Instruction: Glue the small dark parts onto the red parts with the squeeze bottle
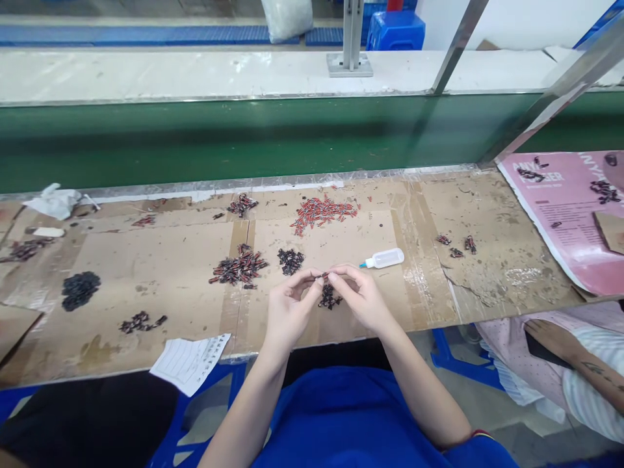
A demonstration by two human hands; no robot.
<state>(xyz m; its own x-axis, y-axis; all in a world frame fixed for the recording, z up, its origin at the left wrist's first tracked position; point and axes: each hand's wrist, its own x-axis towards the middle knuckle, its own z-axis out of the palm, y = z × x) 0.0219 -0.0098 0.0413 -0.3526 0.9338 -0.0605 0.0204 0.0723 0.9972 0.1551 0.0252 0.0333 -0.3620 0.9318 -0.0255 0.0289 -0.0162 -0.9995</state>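
My left hand [291, 307] and my right hand [361, 298] meet over the cardboard, thumbs and fingers pinched together. Between their fingertips is a small dark part with some red on it [325, 275], partly covered by the fingers; its exact kind is too small to make out. Just below the fingertips lies a little heap of black pieces [330, 298]. Another black heap [291, 260] sits beyond my left hand. To the right of my fingers a clear squeeze bottle with a blue tip [387, 258] lies on its side.
Farther back is a spread of small red parts [322, 213]. Red-and-black pieces [240, 266] are piled to the left, and black discs [80, 290] at far left. A paper slip [191, 364] overhangs the front edge. At right, another person's hand [553, 339] rests beside a pink sheet [560, 221].
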